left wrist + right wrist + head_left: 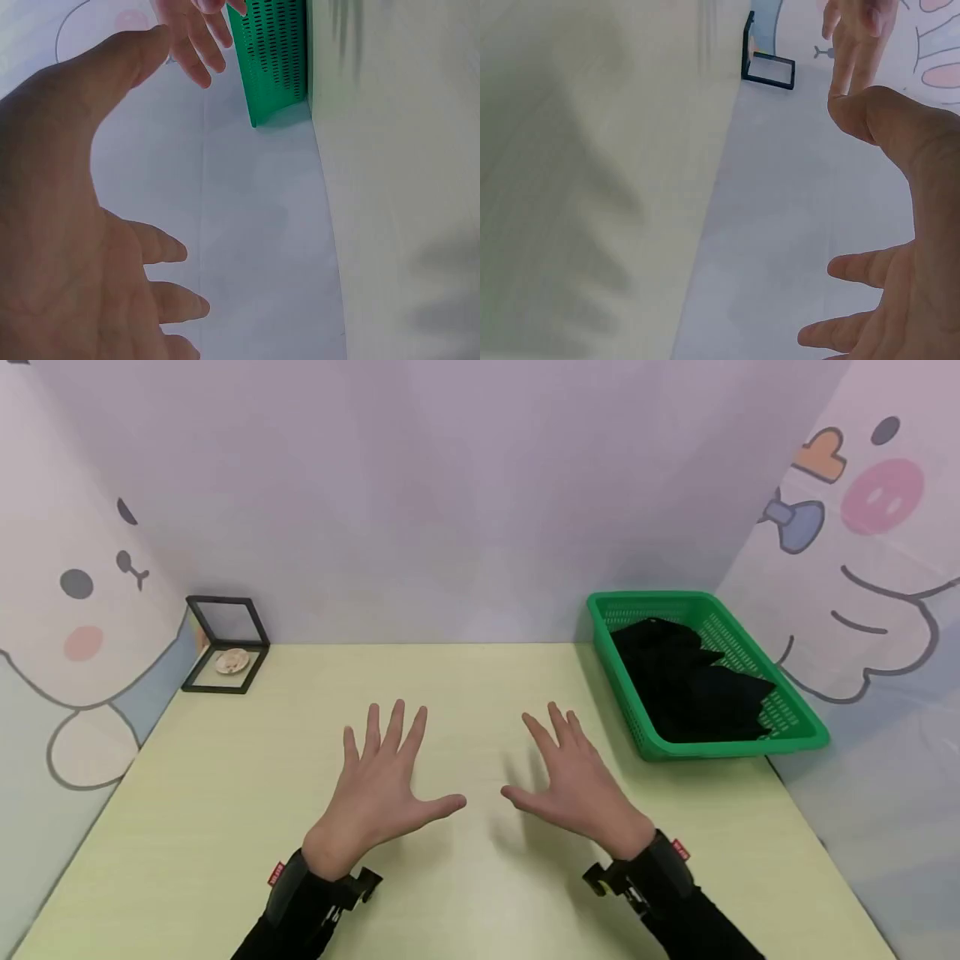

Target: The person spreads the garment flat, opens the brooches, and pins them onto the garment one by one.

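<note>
My left hand [381, 785] hovers over the middle of the table with its fingers spread and its thumb pointing right. Opposite it, my right hand [581, 781] is held the same way, thumb toward the left one. Neither hand holds anything. A green plastic basket [798, 745] stands at the back right, nearest to the right hand, with black cloth [693, 689] heaped inside. At the back left is a black-framed clear case [243, 687] with its lid raised. Inside it lies a small round pale item [232, 661].
The pale yellow table [465, 693] ends at a plain lilac backdrop [450, 502]. Cartoon-printed side curtains [892, 610] rise along the left and right edges. The basket overhangs the table's right edge slightly.
</note>
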`<move>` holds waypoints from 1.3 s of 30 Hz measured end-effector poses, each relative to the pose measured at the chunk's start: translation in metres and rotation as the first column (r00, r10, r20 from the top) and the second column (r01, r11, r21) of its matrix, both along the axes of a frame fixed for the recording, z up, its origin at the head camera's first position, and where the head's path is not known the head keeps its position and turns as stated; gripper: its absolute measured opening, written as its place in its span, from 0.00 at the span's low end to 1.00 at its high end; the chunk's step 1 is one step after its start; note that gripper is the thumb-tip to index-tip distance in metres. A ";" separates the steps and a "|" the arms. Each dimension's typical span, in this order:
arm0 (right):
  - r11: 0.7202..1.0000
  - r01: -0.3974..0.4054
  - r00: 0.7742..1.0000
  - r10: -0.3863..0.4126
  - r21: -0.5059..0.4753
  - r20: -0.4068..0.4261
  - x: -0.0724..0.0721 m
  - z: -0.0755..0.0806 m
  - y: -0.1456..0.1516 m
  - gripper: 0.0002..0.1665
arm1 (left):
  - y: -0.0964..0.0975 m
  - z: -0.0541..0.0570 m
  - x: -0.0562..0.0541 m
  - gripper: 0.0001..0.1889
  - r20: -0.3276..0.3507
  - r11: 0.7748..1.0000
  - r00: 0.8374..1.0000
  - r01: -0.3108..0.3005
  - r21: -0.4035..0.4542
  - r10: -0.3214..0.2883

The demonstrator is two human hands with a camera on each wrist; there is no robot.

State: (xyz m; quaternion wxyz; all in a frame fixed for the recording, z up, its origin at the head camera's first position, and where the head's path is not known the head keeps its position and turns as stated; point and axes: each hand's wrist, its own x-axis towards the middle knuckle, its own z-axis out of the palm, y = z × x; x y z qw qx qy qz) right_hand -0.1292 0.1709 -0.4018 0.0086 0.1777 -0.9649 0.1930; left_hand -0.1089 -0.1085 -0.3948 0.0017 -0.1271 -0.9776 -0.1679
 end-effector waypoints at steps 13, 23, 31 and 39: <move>0.994 -0.097 0.991 0.092 0.048 0.102 -0.038 0.105 0.083 0.52 | -0.008 0.009 0.016 0.70 0.120 0.990 0.988 0.087 0.110 -0.100; 0.984 -0.047 0.975 0.009 0.169 0.221 -0.115 0.145 0.140 0.54 | -0.006 0.012 0.021 0.71 0.126 0.974 0.980 0.131 0.184 -0.156; 0.964 0.020 0.919 -0.123 0.267 0.374 -0.161 0.121 0.184 0.56 | -0.006 0.011 0.022 0.72 0.119 0.960 0.966 0.203 0.193 -0.229; 0.950 -0.014 0.887 -0.132 0.312 0.442 -0.177 0.076 0.196 0.54 | -0.004 0.005 0.021 0.72 0.110 0.963 0.967 0.211 0.169 -0.232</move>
